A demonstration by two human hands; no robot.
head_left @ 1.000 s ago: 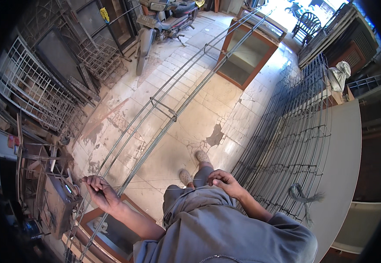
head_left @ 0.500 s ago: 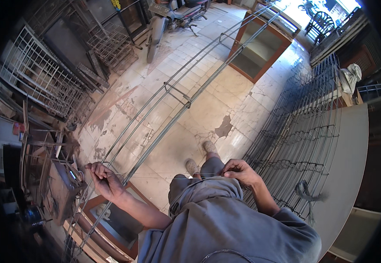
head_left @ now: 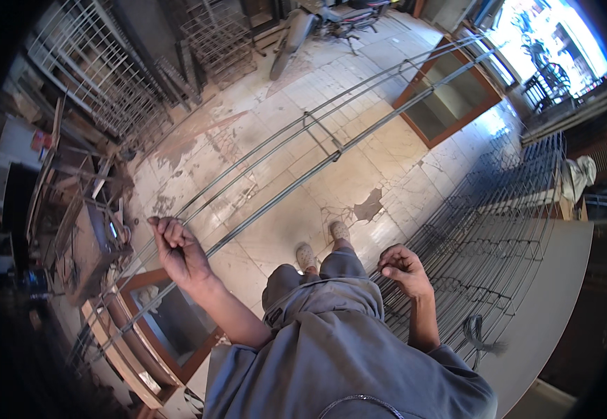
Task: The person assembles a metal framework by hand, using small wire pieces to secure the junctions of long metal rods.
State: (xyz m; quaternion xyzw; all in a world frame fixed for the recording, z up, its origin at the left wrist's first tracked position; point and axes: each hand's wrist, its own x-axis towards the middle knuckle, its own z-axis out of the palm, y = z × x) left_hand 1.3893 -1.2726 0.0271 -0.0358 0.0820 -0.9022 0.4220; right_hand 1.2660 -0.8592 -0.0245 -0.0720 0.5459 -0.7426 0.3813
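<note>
A long cage of steel rods (head_left: 286, 183) with square wire ties (head_left: 337, 151) runs slantwise in front of me, from lower left to upper right. My left hand (head_left: 183, 253) is raised beside its near end, fingers curled and pinched together. My right hand (head_left: 406, 271) hovers right of my lap, thumb and fingers pinched, with a small dark bit at their tips. I cannot make out what either hand holds; no strand shows clearly between them. To the right lies a stack of similar rod cages (head_left: 457, 269), with a bundle of thin grey wire (head_left: 480, 334) on it.
Wooden cabinets with glass panels stand under the cage's far end (head_left: 430, 133) and near end (head_left: 130, 292). Dusty wood scraps (head_left: 90, 234) and metal grilles (head_left: 90, 66) crowd the left. A motorcycle (head_left: 303, 31) stands at the back. The tiled floor has a broken patch (head_left: 369, 204).
Thin strands stretched between my hands before no longer show clearly. My right hand has moved away from my lap to the right. The view has shifted, with my left hand still raised.
</note>
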